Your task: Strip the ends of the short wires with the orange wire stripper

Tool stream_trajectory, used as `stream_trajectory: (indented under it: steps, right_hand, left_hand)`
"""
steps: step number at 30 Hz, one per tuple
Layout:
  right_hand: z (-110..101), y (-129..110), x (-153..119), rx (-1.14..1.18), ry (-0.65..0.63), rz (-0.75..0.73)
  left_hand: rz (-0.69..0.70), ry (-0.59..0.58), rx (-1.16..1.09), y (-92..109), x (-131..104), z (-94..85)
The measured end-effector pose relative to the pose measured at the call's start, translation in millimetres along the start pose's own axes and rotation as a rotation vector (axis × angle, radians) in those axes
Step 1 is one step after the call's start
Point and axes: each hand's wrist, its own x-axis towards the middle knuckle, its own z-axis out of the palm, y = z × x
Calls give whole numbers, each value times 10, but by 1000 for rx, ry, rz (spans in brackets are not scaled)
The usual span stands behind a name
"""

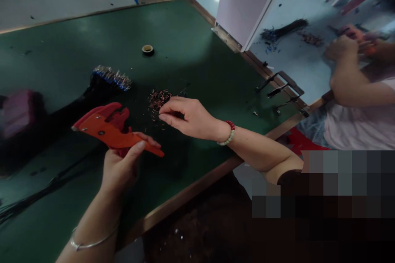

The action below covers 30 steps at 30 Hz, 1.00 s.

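My left hand is wrapped round the handle of an orange and red wire stripper tool, whose jaws point up and away. To its right, my right hand hovers by a small pile of copper-coloured wire scraps, thumb and fingertips brought close together. Whatever those fingertips hold, if anything, is too small to make out. Beyond the tool lies a thick bundle of black wires with blue and bare metal ends. Thinner black wires run along the table's left side.
A tape roll sits on the green table. Left is a blurred pinkish block. A black metal bracket stands at the right edge, near a pale partition. Beyond, another person's hands hold an orange tool over wires.
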Motion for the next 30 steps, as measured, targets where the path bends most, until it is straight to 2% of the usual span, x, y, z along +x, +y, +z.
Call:
stream_trajectory:
  steps: [6,13,25,30]
  right_hand:
    - [-83,10,17,-120,102,-44]
    - [-46,101,14,-175,133,-147]
    - [-39,109,12,-86,192,-164]
    - [-31,115,13,-52,168,-197]
  left_hand:
    - [-39,-101,59,-99,55,-114]
    - [-29,-200,223,-204,88,-207]
    - [9,-210,253,-154,56,-183]
    - [4,-216,281,-140,32,-156]
